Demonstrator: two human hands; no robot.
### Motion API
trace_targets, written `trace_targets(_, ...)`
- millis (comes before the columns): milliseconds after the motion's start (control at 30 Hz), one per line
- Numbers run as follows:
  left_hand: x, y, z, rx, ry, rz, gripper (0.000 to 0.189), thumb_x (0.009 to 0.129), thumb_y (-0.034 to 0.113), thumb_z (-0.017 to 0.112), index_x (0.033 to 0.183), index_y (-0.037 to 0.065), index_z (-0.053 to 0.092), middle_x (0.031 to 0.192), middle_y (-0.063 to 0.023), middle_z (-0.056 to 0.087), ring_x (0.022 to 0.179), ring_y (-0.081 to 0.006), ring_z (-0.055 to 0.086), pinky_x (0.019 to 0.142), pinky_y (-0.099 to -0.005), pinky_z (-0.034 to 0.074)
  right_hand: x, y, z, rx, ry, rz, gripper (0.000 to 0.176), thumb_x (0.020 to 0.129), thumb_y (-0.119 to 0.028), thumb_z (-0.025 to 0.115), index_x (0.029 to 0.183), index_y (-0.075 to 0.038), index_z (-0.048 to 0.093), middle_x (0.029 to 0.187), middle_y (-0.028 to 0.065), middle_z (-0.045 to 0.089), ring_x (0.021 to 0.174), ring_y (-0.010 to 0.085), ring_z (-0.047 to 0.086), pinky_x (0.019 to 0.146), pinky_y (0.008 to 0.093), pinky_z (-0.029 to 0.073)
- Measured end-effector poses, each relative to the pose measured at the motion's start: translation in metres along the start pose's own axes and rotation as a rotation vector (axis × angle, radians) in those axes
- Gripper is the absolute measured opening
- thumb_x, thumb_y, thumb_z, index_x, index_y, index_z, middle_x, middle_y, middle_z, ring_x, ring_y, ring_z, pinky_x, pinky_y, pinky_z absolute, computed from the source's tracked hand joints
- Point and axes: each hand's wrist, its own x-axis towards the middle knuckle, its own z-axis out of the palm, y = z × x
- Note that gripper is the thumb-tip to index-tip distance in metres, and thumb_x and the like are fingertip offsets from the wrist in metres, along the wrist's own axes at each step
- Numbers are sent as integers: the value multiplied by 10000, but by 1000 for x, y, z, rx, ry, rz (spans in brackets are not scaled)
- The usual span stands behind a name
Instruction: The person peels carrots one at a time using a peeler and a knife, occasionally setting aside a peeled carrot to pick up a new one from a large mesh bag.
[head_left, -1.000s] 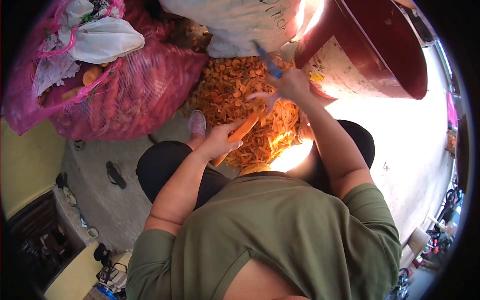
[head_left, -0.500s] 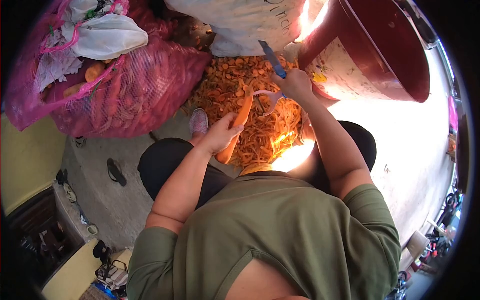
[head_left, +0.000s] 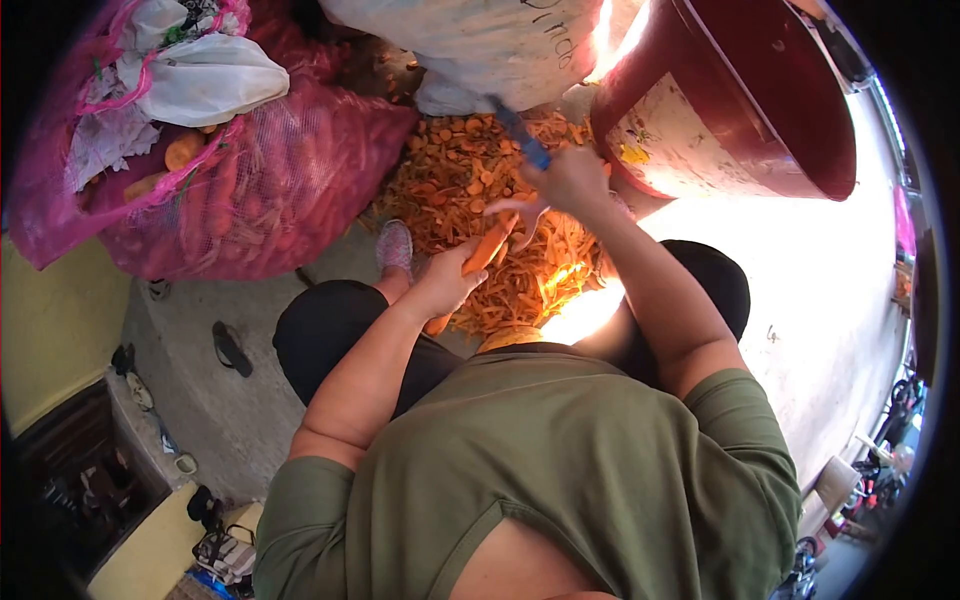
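Observation:
A long orange carrot [head_left: 488, 248] slants up and away from my left hand [head_left: 447, 282], whose fingers are wrapped round its lower half. My right hand [head_left: 575, 182] is closed round a pale pink peeler [head_left: 530, 222], its head at the carrot's upper end. The same hand also holds a blue-handled cutter [head_left: 522, 138], pointing up and to the left, blurred by motion. Beneath both hands spreads a heap of carrot peelings [head_left: 530, 285], with cut carrot slices [head_left: 470, 150] toward its far side.
A pink mesh sack [head_left: 270, 190] full of carrots bulges at the left. Behind the heap stands a white sack [head_left: 480, 50] with writing. A dark red tub [head_left: 690, 90] leans at the right. One slipper [head_left: 231, 349] lies on the concrete floor to the left.
My right hand has moved slightly left and down, bringing the peeler and cutter along. The carrot now tilts further right, its upper end lower than before.

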Motion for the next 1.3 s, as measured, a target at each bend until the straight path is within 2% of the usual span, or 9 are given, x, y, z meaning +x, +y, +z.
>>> trace_targets(233, -6, 8, -5, 185, 27, -60, 443, 788, 174, 544, 1211, 165, 413, 826, -124, 602, 752, -286, 583, 662, -366, 434, 18, 20, 3, 37, 12, 86, 519, 674, -508, 529, 705, 0, 626, 709, 171, 604, 706, 296, 605, 655, 378, 476)
trace_targets(333, -4, -2, -3, 260, 113, 120, 446, 784, 179, 547, 1207, 153, 410, 841, -146, 596, 763, -313, 576, 671, -377, 434, 4, 6, 8, 42, -3, 0, 540, 675, -522, 532, 703, 9, 623, 709, 171, 604, 703, 299, 604, 647, 373, 476)
trace_targets(433, 3, -9, -3, 176, 133, 131, 452, 783, 161, 545, 1205, 112, 392, 810, -138, 597, 705, -270, 589, 628, -363, 444, 10, 15, 6, 69, -13, 117, 589, 679, -580, 520, 711, -1, 626, 712, 169, 603, 697, 294, 603, 630, 372, 472)
trace_targets(567, 9, -7, -10, -179, 46, -118, 426, 814, 115, 531, 1206, 94, 364, 744, -68, 524, 592, -122, 508, 557, -276, 427, 13, 29, 1, 88, -95, 104, 577, 706, -592, 494, 748, -33, 627, 702, 153, 601, 690, 287, 601, 611, 386, 466)
trace_targets(733, 15, 4, -12, -331, 75, -150, 358, 857, 191, 483, 1180, 87, 369, 708, -51, 494, 530, -106, 457, 472, -247, 407, -41, 0, 12, 105, -175, -211, 455, 705, -520, 552, 792, -78, 616, 666, 126, 594, 661, 284, 594, 590, 378, 462)
trace_targets(1033, 33, -16, -4, 29, 189, -38, 348, 828, 259, 498, 1091, 43, 428, 916, -188, 562, 815, -334, 555, 702, -391, 414, -63, -5, 13, -233, -247, -241, 337, 765, -384, 540, 817, -52, 565, 690, 124, 600, 666, 266, 602, 578, 365, 459)
trace_targets(1133, 37, -18, -4, 71, 160, -12, 349, 853, 240, 488, 1139, 57, 405, 688, -82, 512, 587, -158, 515, 515, -307, 413, -66, -4, 17, -223, -203, -271, 318, 780, -356, 530, 817, -40, 526, 674, 127, 591, 645, 282, 594, 561, 377, 451)
trace_targets(1233, 29, -3, -9, 65, 150, -73, 333, 829, 270, 483, 1092, 73, 433, 893, -185, 571, 855, -349, 541, 711, -402, 412, -70, 0, 22, -193, -146, -328, 301, 788, -337, 526, 794, -39, 483, 608, 129, 566, 589, 307, 573, 519, 399, 429)
trace_targets(1300, 28, -1, -11, 102, 158, -81, 338, 832, 272, 475, 1105, 79, 428, 908, -182, 571, 859, -345, 543, 718, -406, 414, -75, -3, 14, -198, -164, -319, 286, 797, -321, 515, 788, -39, 474, 604, 128, 565, 585, 311, 572, 516, 404, 426)
